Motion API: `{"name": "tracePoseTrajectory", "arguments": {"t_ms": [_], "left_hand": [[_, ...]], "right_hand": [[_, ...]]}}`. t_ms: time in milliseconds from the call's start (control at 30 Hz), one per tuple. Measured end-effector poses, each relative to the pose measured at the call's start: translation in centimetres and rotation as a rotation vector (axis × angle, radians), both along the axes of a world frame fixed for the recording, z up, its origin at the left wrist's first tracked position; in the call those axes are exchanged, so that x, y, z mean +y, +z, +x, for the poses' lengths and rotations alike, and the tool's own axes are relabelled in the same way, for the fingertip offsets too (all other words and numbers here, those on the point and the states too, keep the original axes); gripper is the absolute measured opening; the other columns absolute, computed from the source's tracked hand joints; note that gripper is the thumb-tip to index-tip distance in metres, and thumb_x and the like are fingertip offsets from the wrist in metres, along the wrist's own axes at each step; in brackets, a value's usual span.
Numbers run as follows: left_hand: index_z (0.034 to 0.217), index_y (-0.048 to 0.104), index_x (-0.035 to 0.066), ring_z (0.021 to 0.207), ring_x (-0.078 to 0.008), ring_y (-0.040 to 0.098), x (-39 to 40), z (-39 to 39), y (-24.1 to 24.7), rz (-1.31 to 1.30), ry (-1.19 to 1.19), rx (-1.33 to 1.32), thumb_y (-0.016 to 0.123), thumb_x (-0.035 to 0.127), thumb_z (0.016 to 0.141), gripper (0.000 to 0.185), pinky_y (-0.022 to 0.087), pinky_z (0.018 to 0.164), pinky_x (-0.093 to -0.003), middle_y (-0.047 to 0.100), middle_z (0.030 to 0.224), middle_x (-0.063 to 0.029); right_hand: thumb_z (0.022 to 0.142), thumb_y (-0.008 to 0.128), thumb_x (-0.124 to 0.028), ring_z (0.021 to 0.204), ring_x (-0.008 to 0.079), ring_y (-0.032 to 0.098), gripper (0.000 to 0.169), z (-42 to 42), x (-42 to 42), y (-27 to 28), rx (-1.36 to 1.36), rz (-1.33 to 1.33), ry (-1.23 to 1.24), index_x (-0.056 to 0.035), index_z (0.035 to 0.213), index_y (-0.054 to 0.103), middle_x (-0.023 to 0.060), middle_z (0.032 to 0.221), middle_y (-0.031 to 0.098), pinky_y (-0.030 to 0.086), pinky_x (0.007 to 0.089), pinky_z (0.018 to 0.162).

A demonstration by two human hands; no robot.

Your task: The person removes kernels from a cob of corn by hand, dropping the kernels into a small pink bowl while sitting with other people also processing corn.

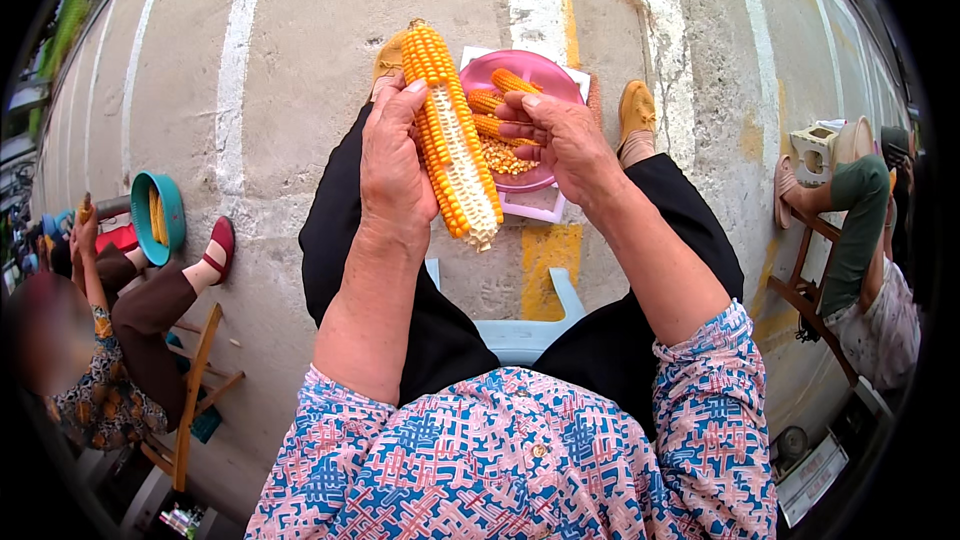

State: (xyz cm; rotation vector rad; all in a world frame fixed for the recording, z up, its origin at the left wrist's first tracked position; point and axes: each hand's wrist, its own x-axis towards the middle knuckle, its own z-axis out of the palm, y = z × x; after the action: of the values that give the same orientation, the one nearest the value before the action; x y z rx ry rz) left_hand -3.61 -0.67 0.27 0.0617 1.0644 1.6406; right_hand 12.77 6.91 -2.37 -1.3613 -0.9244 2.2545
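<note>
My left hand [397, 154] grips a large yellow corn cob [448, 150] from its left side, thumb on the kernels. A long strip of the cob is bare and white, widening towards its lower tip; rows of kernels remain on both sides. My right hand [559, 135] is just right of the cob, fingers curled; whether kernels lie in it cannot be told. Beneath it, a pink plastic basin [559, 75] holds several corn cobs [513, 81] and loose kernels [504, 157], partly hidden by my hand and the held cob.
The basin rests on a white and pale-pink stool [553, 211] between my feet. A light-blue plastic seat [517, 334] is under me. At left a seated person [112, 375] holds a cob beside a teal basket [178, 214] with corn. Another person [862, 240] sits at right.
</note>
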Motion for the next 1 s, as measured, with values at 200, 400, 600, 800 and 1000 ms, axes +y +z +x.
{"name": "tracePoseTrajectory", "arguments": {"t_ms": [200, 400, 600, 800, 1000], "left_hand": [[0.118, 0.046, 0.005, 0.089, -0.02, 0.064, 0.2, 0.9, 1.4, 0.029, -0.124, 0.043, 0.045, 0.022, 0.093, 0.03, 0.055, 0.078, -0.0317, 0.059, 0.102, -0.0124], [0.12, 0.045, 0.002, 0.091, -0.014, 0.061, 0.5, 1.9, 1.7, 0.111, -0.132, 0.089, 0.047, 0.021, 0.092, 0.034, 0.053, 0.08, -0.0288, 0.058, 0.103, -0.0087], [0.12, 0.046, 0.001, 0.09, -0.0096, 0.059, 0.9, 2.8, 1.1, 0.141, -0.132, 0.15, 0.062, 0.016, 0.09, 0.037, 0.052, 0.078, -0.0247, 0.058, 0.102, -0.0056], [0.121, 0.045, 0.001, 0.09, -0.0105, 0.059, 0.7, 3.0, 0.8, 0.127, -0.13, 0.167, 0.063, 0.009, 0.087, 0.039, 0.052, 0.078, -0.0254, 0.057, 0.103, -0.0059], [0.123, 0.038, 0.002, 0.09, -0.0131, 0.06, 0.7, 3.4, 0.9, 0.079, -0.08, 0.155, 0.057, 0.001, 0.08, 0.048, 0.053, 0.079, -0.0272, 0.056, 0.105, -0.0085]], "right_hand": [[0.094, 0.052, -0.03, 0.085, 0.0084, 0.061, 0.034, -1.0, -0.6, 2.5, 0.176, 0.101, -0.038, -0.0034, 0.115, 0.061, 0.0025, 0.1, 0.065, 0.048, 0.0227, 0.072], [0.093, 0.057, -0.021, 0.082, 0.0037, 0.059, 0.04, -1.4, -2.2, 3.4, 0.274, 0.138, -0.024, -0.0007, 0.128, 0.053, 0.0017, 0.101, 0.063, 0.049, 0.017, 0.071], [0.094, 0.056, -0.017, 0.086, 0.0051, 0.059, 0.041, -1.0, -2.4, 3.9, 0.249, 0.189, -0.021, 0.0009, 0.13, 0.051, 0.0025, 0.103, 0.061, 0.05, 0.0189, 0.075], [0.094, 0.055, -0.015, 0.087, 0.0067, 0.059, 0.038, -0.9, -2.6, 3.3, 0.263, 0.167, -0.049, 0.0019, 0.128, 0.052, 0.0033, 0.104, 0.061, 0.051, 0.0205, 0.076], [0.095, 0.051, -0.015, 0.087, 0.0088, 0.059, 0.036, -1.2, -3.1, 2.8, 0.301, 0.064, -0.125, 0.0021, 0.126, 0.052, 0.0053, 0.102, 0.061, 0.05, 0.023, 0.079]]}}
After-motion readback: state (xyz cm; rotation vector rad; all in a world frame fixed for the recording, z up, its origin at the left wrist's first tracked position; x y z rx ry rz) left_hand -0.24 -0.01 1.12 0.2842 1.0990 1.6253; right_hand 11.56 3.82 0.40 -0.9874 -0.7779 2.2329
